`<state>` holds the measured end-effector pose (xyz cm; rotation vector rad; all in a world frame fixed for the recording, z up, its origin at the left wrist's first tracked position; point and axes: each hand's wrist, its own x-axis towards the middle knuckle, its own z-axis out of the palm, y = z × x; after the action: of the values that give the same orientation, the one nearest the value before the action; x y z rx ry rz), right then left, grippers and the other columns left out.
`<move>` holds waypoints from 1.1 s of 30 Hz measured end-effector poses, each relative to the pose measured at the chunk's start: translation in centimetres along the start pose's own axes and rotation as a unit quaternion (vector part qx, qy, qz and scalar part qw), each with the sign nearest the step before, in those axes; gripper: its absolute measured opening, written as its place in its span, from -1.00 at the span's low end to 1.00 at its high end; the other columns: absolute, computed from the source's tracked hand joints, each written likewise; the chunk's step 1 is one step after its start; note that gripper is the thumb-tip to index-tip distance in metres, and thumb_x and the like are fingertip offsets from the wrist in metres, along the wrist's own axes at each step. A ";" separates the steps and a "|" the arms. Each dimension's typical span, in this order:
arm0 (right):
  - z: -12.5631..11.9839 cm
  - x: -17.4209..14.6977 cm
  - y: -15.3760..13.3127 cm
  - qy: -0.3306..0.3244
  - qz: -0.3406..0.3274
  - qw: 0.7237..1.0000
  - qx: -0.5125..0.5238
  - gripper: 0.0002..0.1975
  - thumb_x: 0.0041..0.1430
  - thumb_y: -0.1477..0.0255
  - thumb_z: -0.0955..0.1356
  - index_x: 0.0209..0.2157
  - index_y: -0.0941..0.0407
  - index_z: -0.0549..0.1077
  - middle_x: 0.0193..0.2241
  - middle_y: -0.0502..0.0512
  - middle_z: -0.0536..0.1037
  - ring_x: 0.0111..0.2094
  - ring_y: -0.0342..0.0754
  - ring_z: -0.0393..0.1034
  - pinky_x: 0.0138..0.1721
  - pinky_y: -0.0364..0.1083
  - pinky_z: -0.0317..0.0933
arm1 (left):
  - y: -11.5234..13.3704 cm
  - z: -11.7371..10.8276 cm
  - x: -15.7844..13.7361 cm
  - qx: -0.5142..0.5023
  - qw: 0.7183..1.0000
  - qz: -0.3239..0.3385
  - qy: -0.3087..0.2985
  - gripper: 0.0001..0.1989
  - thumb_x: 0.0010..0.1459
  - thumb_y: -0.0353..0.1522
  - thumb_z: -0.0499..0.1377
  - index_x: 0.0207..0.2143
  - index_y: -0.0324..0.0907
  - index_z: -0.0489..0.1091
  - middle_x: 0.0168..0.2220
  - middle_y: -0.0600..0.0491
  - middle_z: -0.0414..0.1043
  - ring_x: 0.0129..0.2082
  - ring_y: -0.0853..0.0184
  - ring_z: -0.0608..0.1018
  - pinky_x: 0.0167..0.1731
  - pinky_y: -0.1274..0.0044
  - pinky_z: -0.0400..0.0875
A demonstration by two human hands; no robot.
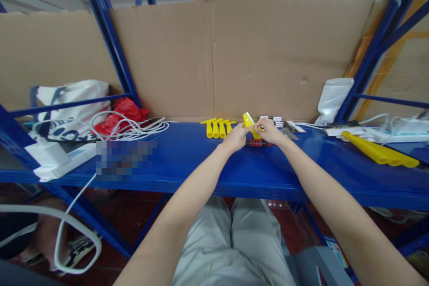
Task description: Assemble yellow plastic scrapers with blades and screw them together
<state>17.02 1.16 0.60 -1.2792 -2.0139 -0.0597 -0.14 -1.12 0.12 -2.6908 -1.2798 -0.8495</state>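
Observation:
Both my hands meet over the blue shelf around a yellow plastic piece (247, 119) that has a white patch on its face. My left hand (235, 137) grips it from the left, fingers closed. On its other side, my right hand (270, 131) pinches at the piece; whether a small part sits between those fingertips is hidden. Just below the hands lies a red and black tool handle (256, 143), perhaps a screwdriver. Left of them stands a row of several yellow T-shaped pieces (219, 128) with round tube ends. Small black and white items (279, 121) lie behind my right hand.
Nested yellow tubes (382, 149) lie at the right, near a white power strip (398, 135). Coiled white cable (144, 130), a red plastic bag (125, 114) and a white cloth bag (73, 107) occupy the left. Cardboard (251, 53) closes the back. A person's shoe (78, 250) shows below left.

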 end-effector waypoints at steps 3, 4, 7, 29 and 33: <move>0.3 0.0 0.3 0.014 0.040 0.997 0.057 -0.98 -0.07 0.47 0.30 -0.52 0.12 0.35 -0.40 0.08 0.42 -0.23 -0.02 0.29 -0.08 0.03 0.13 | 0.1 0.0 0.0 -0.012 1.000 -0.002 0.006 -0.48 0.09 -0.57 -0.06 0.09 -0.10 0.29 -0.16 -0.06 0.33 -0.14 0.24 0.41 -0.08 0.41 0.29; 0.5 0.0 0.4 0.025 0.060 0.994 0.082 -0.96 -0.07 0.47 0.30 -0.48 0.12 0.35 -0.37 0.08 0.43 -0.23 -0.04 0.30 -0.09 0.02 0.15 | 0.1 0.0 0.0 -0.015 1.000 -0.003 0.007 -0.49 0.09 -0.57 -0.06 0.09 -0.11 0.29 -0.16 -0.06 0.33 -0.14 0.24 0.40 -0.08 0.41 0.29; 0.8 -0.1 0.2 0.052 0.111 0.981 0.151 -0.82 -0.10 0.49 0.33 -0.36 0.13 0.33 -0.27 0.10 0.43 -0.20 -0.07 0.32 -0.09 -0.02 0.18 | 0.1 0.0 0.0 -0.021 1.000 -0.004 0.006 -0.50 0.09 -0.57 -0.05 0.08 -0.13 0.30 -0.16 -0.06 0.32 -0.13 0.24 0.40 -0.08 0.42 0.29; -0.6 -0.1 -0.4 0.011 0.220 0.962 0.162 -0.75 0.11 0.40 0.21 -0.36 0.22 0.47 -0.45 0.13 0.49 -0.46 -0.11 0.33 -0.40 -0.13 0.18 | 0.4 -0.2 -0.3 0.036 0.999 0.015 -0.006 -0.51 0.16 -0.52 -0.04 0.12 -0.01 0.23 -0.02 -0.08 0.26 -0.08 0.22 0.42 -0.07 0.39 0.30; -2.1 -0.2 0.9 0.144 0.156 0.976 0.042 -0.48 0.15 0.46 0.14 0.17 0.18 0.14 -0.31 0.19 0.52 -0.27 0.00 0.41 -0.20 -0.04 0.22 | -0.3 -0.1 0.0 -0.033 0.997 -0.033 0.053 -0.54 0.15 -0.49 0.01 0.11 -0.08 0.25 -0.01 -0.08 0.22 -0.07 0.27 0.40 -0.02 0.41 0.27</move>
<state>18.94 0.66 1.69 -1.4286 -1.5392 -0.0105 -0.35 -0.93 0.14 -2.6259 -1.3473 -1.0453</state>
